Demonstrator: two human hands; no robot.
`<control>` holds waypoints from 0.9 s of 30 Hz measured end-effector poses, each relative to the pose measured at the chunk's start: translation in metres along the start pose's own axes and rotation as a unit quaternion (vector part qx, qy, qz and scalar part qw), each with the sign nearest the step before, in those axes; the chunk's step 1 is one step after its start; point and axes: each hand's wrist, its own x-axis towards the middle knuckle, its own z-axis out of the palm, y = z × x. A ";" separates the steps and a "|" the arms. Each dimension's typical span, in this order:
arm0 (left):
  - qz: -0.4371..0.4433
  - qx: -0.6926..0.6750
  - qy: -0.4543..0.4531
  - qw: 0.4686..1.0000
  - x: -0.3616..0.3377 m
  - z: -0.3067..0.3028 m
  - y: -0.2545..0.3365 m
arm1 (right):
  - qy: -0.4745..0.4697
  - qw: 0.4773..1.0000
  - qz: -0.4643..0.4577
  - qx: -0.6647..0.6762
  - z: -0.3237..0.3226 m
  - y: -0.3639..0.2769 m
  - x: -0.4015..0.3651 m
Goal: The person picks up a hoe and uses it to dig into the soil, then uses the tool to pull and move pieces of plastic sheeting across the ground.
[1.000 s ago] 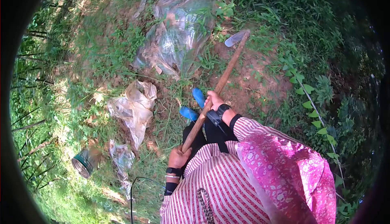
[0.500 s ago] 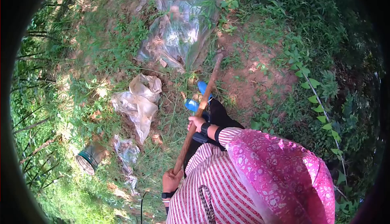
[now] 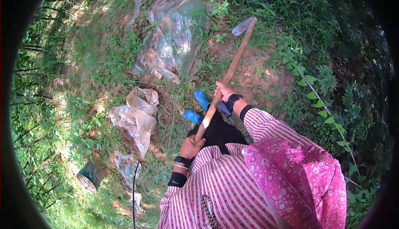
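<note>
A hoe with a long wooden handle (image 3: 237,62) slants across the view, its metal blade (image 3: 242,27) at the far end, over the grass edge ahead and to the right. My right hand (image 3: 225,92) is wrapped round the middle of the handle. Closer to my waist, my left hand (image 3: 191,146) grips the near end of it. The blade appears to be held up off the ground, though its exact height is hard to judge. Below the handle are my blue shoes (image 3: 201,100).
A sheet of clear plastic (image 3: 174,42) lies ahead on the soil. Crumpled whitish plastic (image 3: 139,114) and a green bucket-like container (image 3: 92,176) are on the left. A leafy vine stem (image 3: 318,96) runs along the right. Bare reddish soil (image 3: 266,79) shows among the grass.
The hoe has swung forward and to the right, and its blade has come into sight. Both hands moved up and right with the handle, still gripping it.
</note>
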 end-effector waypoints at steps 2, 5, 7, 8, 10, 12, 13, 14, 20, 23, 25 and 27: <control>0.015 -0.029 -0.051 0.998 0.018 0.012 0.006 | 0.024 0.999 -0.029 -0.019 -0.013 -0.018 0.006; -0.002 -0.066 -0.087 0.994 0.021 0.014 0.002 | 0.079 0.996 -0.037 -0.034 -0.025 0.010 0.025; -0.131 -0.116 -0.136 0.975 0.000 -0.007 0.010 | 0.112 0.992 -0.049 -0.026 -0.030 0.053 0.037; -0.155 -0.089 -0.143 0.973 -0.010 -0.019 0.004 | 0.084 0.996 0.012 -0.003 -0.030 0.078 0.037; -0.167 0.013 -0.104 0.980 -0.035 -0.047 -0.005 | 0.118 0.989 0.085 0.029 -0.010 0.125 0.014; -0.151 0.157 -0.064 0.974 -0.058 -0.077 0.006 | -0.025 0.978 0.204 0.026 -0.017 0.161 0.010; -0.155 0.206 -0.058 0.964 -0.065 -0.085 0.004 | -0.028 0.972 0.221 0.070 0.001 0.158 -0.015; -0.146 0.203 -0.036 0.967 -0.070 -0.087 0.000 | -0.018 0.972 0.226 0.064 0.015 0.146 -0.037; -0.098 0.358 0.181 0.911 -0.060 -0.057 0.018 | 0.026 0.977 0.193 0.091 0.013 0.129 0.010; -0.104 0.397 0.232 0.882 -0.057 -0.053 0.018 | 0.052 0.969 0.210 0.115 0.006 0.124 0.029; -0.128 0.423 0.220 0.870 -0.058 -0.049 0.011 | 0.080 0.982 0.159 0.066 0.007 0.135 0.033; -0.142 0.410 0.211 0.876 -0.058 -0.043 -0.003 | 0.106 0.970 0.205 0.075 -0.003 0.136 0.045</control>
